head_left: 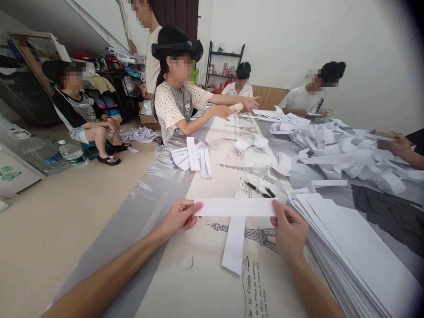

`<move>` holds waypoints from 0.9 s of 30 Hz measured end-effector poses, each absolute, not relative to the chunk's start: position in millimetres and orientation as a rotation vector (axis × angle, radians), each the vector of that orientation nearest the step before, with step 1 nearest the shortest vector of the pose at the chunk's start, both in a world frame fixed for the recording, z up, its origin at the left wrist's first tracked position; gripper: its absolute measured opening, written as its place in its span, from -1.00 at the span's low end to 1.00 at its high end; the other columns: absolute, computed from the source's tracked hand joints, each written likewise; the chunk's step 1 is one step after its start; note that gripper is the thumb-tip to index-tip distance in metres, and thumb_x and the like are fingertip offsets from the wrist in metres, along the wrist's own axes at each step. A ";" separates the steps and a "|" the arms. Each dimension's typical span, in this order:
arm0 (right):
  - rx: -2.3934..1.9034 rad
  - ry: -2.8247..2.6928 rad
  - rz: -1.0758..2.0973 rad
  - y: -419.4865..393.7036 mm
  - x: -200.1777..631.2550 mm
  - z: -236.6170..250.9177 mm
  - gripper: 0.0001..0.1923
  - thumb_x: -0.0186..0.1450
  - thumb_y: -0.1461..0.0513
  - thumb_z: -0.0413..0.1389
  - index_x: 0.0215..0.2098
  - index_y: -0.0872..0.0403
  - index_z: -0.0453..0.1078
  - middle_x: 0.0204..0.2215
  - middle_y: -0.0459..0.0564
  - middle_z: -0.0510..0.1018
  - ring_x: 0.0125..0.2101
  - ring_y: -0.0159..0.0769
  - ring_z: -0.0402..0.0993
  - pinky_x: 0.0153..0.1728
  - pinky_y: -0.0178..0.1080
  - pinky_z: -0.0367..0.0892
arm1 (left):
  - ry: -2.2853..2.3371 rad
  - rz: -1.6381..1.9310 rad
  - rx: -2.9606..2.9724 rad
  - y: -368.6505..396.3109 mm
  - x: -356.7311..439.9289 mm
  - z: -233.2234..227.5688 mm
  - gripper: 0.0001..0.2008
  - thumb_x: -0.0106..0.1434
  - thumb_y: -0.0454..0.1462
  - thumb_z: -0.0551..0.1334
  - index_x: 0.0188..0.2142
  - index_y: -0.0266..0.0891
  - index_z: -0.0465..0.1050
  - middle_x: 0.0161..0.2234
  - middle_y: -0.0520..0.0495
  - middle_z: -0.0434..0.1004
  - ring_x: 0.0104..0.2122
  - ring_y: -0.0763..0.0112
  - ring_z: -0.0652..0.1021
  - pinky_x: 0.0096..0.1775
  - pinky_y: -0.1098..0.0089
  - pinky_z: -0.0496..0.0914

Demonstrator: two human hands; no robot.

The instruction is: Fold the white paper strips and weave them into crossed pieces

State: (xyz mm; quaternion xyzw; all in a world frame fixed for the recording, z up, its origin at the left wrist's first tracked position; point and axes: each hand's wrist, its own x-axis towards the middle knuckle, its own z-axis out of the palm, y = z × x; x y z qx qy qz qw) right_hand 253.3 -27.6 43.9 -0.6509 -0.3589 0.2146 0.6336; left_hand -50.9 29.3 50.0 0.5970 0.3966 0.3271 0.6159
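Observation:
A white paper strip is stretched level above the table between my two hands. My left hand pinches its left end between thumb and fingers. At the right end, my right hand grips it the same way. Under the held strip, another paper strip lies lengthwise on the printed tablecloth. Just beyond the held strip are a pen and a shorter dark pen-like piece. Beside my right hand rests a stack of white paper sheets.
A large heap of folded paper strips covers the right side of the table. Further ahead lies a small fan of strips. A person in a headset stands at the left edge; others sit around. Water bottles stand on the floor.

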 end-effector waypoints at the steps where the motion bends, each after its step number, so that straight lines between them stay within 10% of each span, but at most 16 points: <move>1: -1.488 -0.829 0.491 -27.9 252.8 44.7 -0.55 0.25 -0.12 0.29 -0.48 0.07 0.47 -0.67 -0.16 0.24 -0.60 -0.38 0.11 -0.59 -0.27 0.02 | 0.933 0.766 1.389 29.5 -51.0 50.2 -0.43 0.34 0.14 0.22 -0.58 -0.21 0.24 -0.75 0.11 0.30 -0.79 0.64 0.13 -0.64 0.47 -0.03; 20: -1.496 -0.843 0.470 -28.8 253.5 49.4 -0.54 0.27 -0.11 0.28 -0.51 0.07 0.42 -0.65 -0.15 0.25 -0.61 -0.39 0.09 -0.61 -0.27 0.01 | 0.785 0.746 1.297 34.7 -52.0 49.5 -0.55 0.32 -0.02 0.33 -0.54 -0.29 0.39 -0.69 0.04 0.38 -0.72 0.62 0.28 -0.58 0.48 0.00; 27: -1.505 -0.852 0.513 -26.8 259.5 45.8 -0.52 0.26 -0.14 0.27 -0.51 0.07 0.41 -0.66 -0.17 0.22 -0.62 -0.39 0.06 -0.62 -0.27 0.00 | 0.747 0.755 1.335 36.2 -56.0 49.4 -0.60 0.33 0.01 0.32 -0.07 -0.27 0.47 -0.49 -0.04 0.57 -0.65 0.49 0.48 -0.59 0.50 0.19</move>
